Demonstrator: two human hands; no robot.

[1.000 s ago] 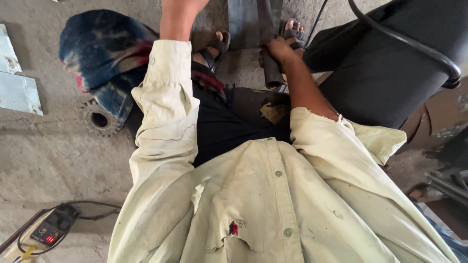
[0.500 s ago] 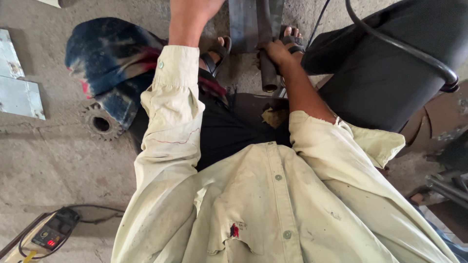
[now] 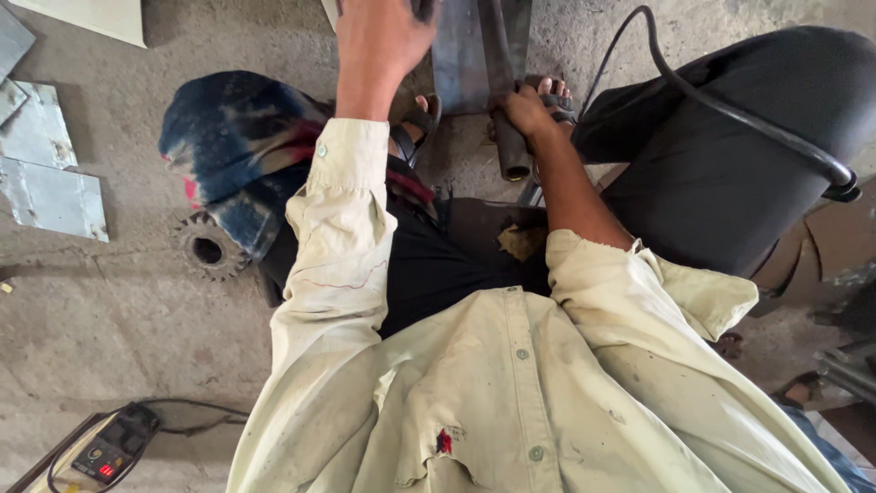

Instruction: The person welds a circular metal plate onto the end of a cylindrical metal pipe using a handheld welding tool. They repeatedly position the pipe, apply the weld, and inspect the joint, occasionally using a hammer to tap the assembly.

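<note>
We note open concrete floor (image 3: 109,329) to our left, broken only by a gear wheel (image 3: 208,246), metal sheets (image 3: 50,192) and a small meter (image 3: 108,452) with cable. To our right, a black seat (image 3: 730,173) and hose (image 3: 730,114) block passage. Ahead, a metal plate (image 3: 461,55) and pipe (image 3: 507,137) crowd the hands.

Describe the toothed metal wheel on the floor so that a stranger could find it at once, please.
Start from the grey concrete floor left of the person's pale shirt sleeve. Just below the blue and red cloth lies the gear wheel, flat on the floor. It alone is round, with teeth on its rim and a dark centre hole; the metal plates further left are flat and angular.
</note>
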